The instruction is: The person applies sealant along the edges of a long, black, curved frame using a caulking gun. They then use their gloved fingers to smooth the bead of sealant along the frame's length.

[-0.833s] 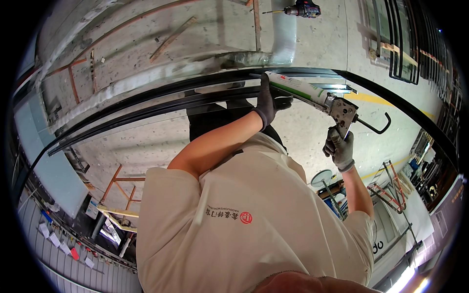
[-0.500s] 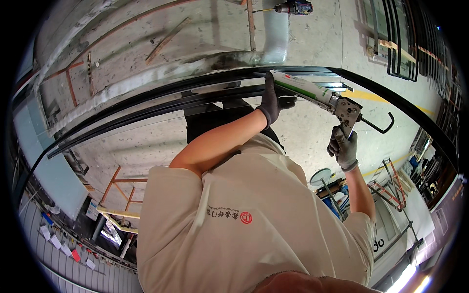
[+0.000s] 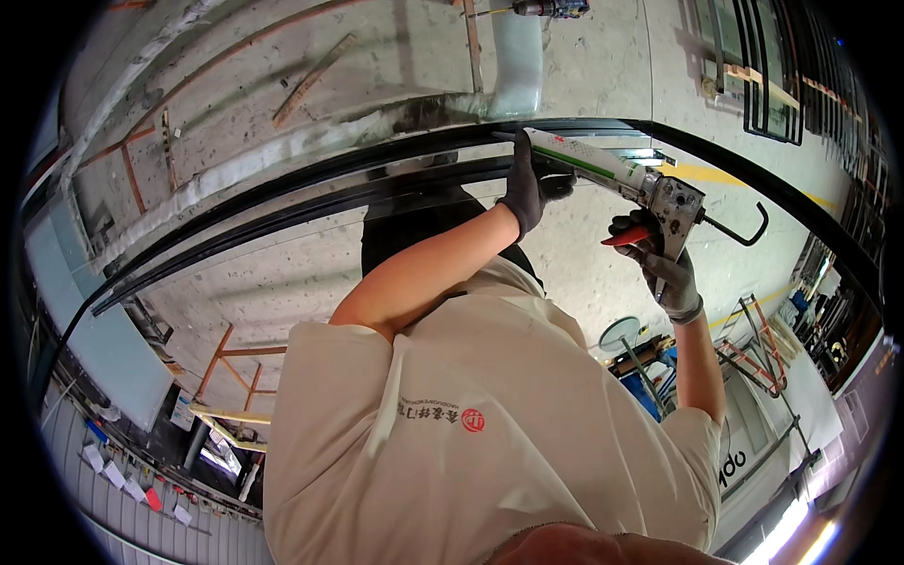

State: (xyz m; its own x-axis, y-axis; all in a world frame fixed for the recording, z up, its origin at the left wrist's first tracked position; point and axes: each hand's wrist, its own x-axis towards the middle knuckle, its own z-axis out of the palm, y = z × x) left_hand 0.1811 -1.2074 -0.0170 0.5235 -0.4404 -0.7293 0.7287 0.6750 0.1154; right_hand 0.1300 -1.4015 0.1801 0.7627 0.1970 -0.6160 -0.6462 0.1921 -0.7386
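A caulking gun (image 3: pixel 676 200) with a white and green sealant cartridge (image 3: pixel 586 158) lies slanted across my front, its nozzle end toward the black frame bar. My left hand (image 3: pixel 529 193), in a dark grey glove, is closed at the cartridge's front end, one finger along it and the others reaching beneath. My right hand (image 3: pixel 673 278), gloved too, is wrapped round the gun's handle, its fingers at the red trigger (image 3: pixel 627 236). Behind the gun sticks out the bent rod (image 3: pixel 744 231). The nozzle tip is hard to make out against the long black frame (image 3: pixel 330 162).
Below the frame, a concrete floor (image 3: pixel 603 75) bears a wooden strip (image 3: pixel 314 80) and a power drill (image 3: pixel 554 8). Orange-brown stands (image 3: pixel 224 356) are at the left, beside a pale panel (image 3: pixel 108 348). Black frames (image 3: pixel 767 75) lean at upper right; a ladder (image 3: pixel 753 350) stands at lower right.
The red trigger has come into sight, swung away from the handle, and my right fingers have loosened round it. My left hand stays at the cartridge's front. The view has shifted slightly.
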